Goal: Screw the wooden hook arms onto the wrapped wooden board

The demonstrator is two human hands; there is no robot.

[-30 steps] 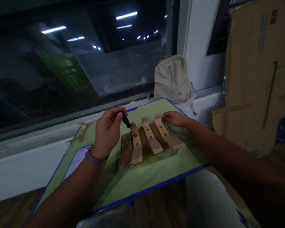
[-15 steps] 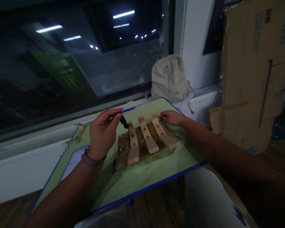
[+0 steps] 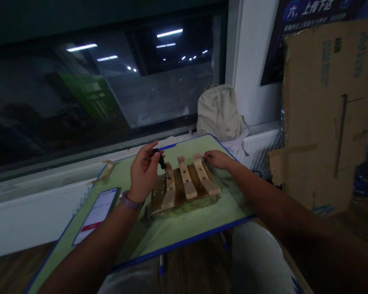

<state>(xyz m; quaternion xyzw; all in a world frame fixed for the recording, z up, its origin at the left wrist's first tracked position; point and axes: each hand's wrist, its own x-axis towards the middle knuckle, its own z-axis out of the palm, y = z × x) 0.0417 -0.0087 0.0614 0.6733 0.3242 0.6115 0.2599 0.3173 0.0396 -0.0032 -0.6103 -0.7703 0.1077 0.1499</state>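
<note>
My left hand (image 3: 144,173) is closed around the black handle of a screwdriver (image 3: 162,161). The shaft slants down to the upper hole of the left curved wooden piece (image 3: 169,196). Beside it lie a middle wooden piece (image 3: 188,188) and a right wooden piece (image 3: 209,185), both with drilled holes. All three rest across a brown, shiny slab (image 3: 180,187). At the far end of the right piece, my right hand (image 3: 217,159) has its fingers pinched on the tip. Whether a screw sits under the screwdriver is too small to tell.
The slab stands on a green folding table (image 3: 171,232) with a blue rim. A phone (image 3: 96,214) and another curved wooden piece (image 3: 106,172) lie at its left. Behind are a window, a beige backpack (image 3: 219,114), a radiator (image 3: 262,141) and a large cardboard sheet (image 3: 319,122).
The camera view has shifted, so more of the phone shows. The screwdriver stays at the left piece's upper hole, and my right hand stays at the right piece's far end.
</note>
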